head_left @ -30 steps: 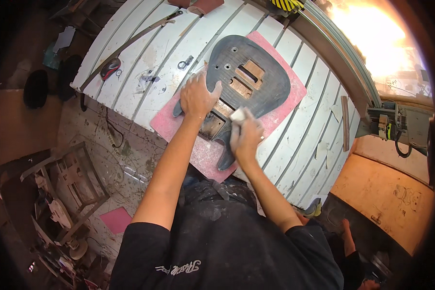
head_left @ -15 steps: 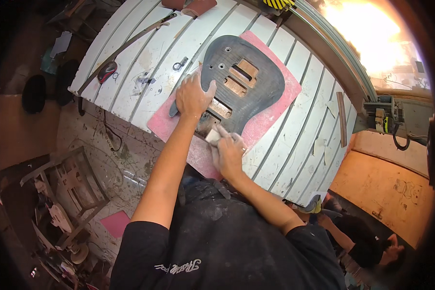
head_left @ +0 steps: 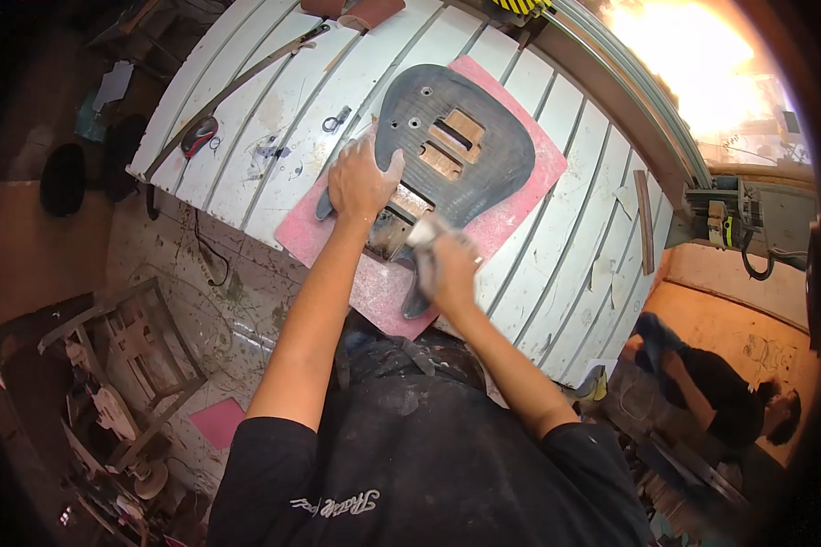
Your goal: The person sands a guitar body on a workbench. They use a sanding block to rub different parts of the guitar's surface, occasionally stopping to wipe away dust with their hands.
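A dark grey electric guitar body (head_left: 497,169) with bare-wood cavities and several round holes lies flat on a pink sheet (head_left: 536,187). My left hand (head_left: 360,182) grips its left side, thumb resting on the face and fingers over the edge. In my right hand (head_left: 452,264), somewhat smeared by motion, is a small pale block (head_left: 421,232). The block is over the body's near part, beside the cavity at the neck end. Whether it presses on the wood is hard to tell.
Slatted white table (head_left: 274,118) beneath; on it a red-black computer mouse (head_left: 199,137), a long thin strip (head_left: 246,80), a small black ring (head_left: 336,118) and a wooden stick (head_left: 644,223). Brown pieces (head_left: 370,13) lie at the far edge. Another person (head_left: 716,383) is at lower right.
My right hand and the pale block have moved right and slightly away from me, uncovering the body's near horn. My left hand stays put. The other person has shifted upward and right.
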### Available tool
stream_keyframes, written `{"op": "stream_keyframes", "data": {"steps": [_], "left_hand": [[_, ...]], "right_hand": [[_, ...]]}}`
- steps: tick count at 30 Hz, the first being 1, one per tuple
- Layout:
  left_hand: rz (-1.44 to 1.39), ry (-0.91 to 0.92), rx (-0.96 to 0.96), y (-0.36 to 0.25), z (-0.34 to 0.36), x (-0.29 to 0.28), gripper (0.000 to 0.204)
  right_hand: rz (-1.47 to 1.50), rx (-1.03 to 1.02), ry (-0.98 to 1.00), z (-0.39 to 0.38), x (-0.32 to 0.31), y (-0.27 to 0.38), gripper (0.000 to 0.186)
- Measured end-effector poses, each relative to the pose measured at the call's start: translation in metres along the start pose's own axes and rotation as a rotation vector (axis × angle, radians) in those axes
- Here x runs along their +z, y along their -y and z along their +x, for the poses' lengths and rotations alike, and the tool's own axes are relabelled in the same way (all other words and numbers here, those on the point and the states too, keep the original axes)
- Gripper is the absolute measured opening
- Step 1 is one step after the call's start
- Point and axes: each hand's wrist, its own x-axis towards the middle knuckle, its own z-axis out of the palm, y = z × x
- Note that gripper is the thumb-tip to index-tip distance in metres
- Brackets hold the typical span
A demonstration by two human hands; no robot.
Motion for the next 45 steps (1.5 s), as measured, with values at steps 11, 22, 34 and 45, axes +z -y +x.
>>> {"op": "stream_keyframes", "data": {"steps": [11,22,34,45], "left_hand": [[0.005,0.018,-0.012,0.001,0.001,0.002,0.061],[0.017,-0.003,-0.006,-0.001,0.000,0.002,0.062],[0.026,0.008,-0.007,0.002,-0.001,0.004,0.065],[0.009,-0.017,0.008,0.004,-0.002,0.003,0.064]], "right_hand": [[-0.023,-0.093,-0.034,-0.009,-0.001,0.009,0.017],[-0.122,-0.072,-0.028,-0.049,-0.018,0.005,0.028],[-0.187,-0.062,0.045,-0.060,-0.030,0.023,0.022],[-0.199,0.097,-0.016,-0.068,-0.016,0.019,0.023]]}}
